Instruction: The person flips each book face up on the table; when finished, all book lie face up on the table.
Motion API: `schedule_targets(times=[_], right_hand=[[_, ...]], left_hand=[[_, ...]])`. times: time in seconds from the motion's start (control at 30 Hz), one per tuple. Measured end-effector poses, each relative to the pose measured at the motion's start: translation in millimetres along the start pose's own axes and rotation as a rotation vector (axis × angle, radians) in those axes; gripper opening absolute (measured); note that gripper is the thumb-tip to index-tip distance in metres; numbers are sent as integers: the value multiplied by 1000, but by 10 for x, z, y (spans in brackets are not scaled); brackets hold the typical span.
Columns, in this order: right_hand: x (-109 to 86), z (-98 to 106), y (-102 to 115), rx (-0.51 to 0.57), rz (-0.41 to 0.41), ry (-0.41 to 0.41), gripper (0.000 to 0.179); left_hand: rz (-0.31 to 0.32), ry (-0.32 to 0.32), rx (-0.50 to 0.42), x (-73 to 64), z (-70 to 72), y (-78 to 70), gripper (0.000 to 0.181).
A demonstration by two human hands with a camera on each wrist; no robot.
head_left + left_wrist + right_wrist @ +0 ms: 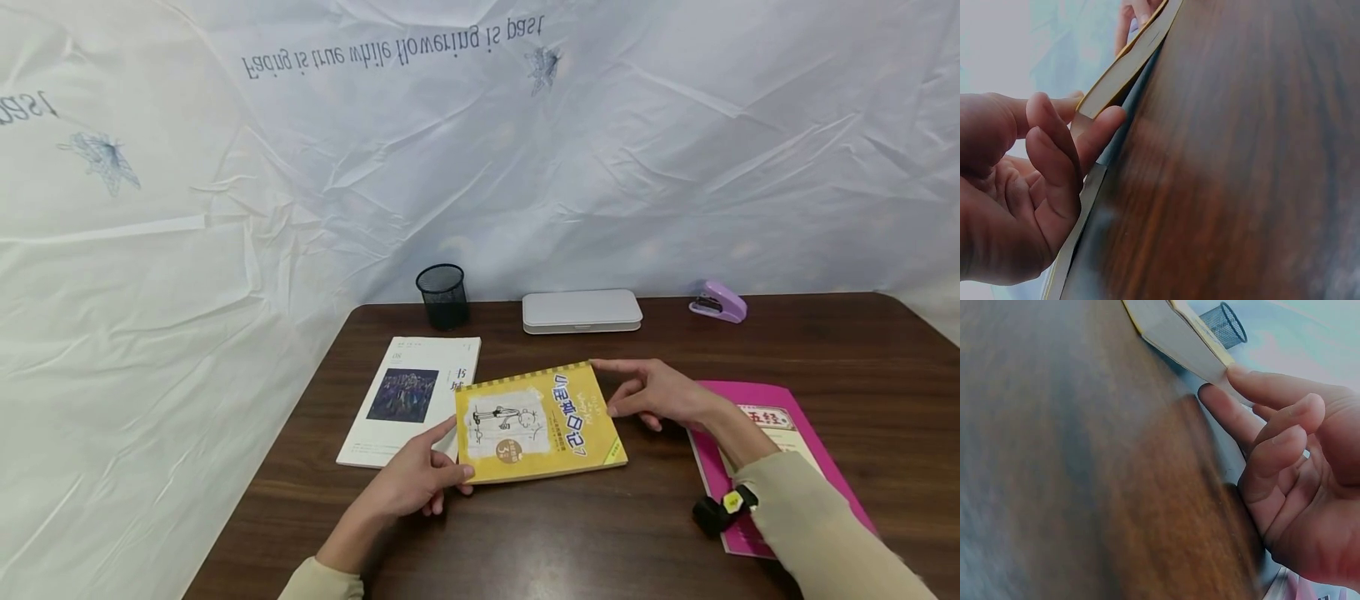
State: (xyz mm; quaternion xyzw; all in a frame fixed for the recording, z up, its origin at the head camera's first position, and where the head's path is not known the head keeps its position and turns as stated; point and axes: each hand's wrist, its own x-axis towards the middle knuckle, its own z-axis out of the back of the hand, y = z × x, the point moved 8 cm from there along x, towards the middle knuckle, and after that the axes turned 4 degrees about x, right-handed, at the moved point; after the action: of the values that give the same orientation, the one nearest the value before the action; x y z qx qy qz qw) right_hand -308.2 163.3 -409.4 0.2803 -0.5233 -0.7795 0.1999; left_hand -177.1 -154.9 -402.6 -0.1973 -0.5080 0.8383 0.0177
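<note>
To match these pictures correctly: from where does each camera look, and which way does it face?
Head: on the head, facing forward and down at the desk; left hand, right hand and sleeves show.
Left wrist: on that wrist, facing the left side of the yellow book; left hand shows, right fingers beyond.
Right wrist: on that wrist, facing the yellow book's right side; only the right hand shows.
Head and right wrist share the mesh cup.

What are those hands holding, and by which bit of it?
The yellow book: the left hand pinches its near left corner, the right hand its right edge.
</note>
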Motion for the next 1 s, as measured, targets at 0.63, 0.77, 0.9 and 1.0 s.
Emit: schedule_targets(times=[0.63, 0.77, 0.9, 1.0], right_hand=[[-3, -16, -3, -10, -34, 19, 85], [-1, -11, -8, -5, -40, 21, 85], [-2, -14, -15, -3, -42, 25, 85], [-3, -20, -12, -5, -39, 25, 85]], left_hand=[[-10, 74, -60, -9, -14, 33, 92], [-9, 116, -95, -8, -20, 35, 94], [-7, 120, -98, -10, -24, 34, 94], [-7, 111, -91, -11, -22, 32, 94]])
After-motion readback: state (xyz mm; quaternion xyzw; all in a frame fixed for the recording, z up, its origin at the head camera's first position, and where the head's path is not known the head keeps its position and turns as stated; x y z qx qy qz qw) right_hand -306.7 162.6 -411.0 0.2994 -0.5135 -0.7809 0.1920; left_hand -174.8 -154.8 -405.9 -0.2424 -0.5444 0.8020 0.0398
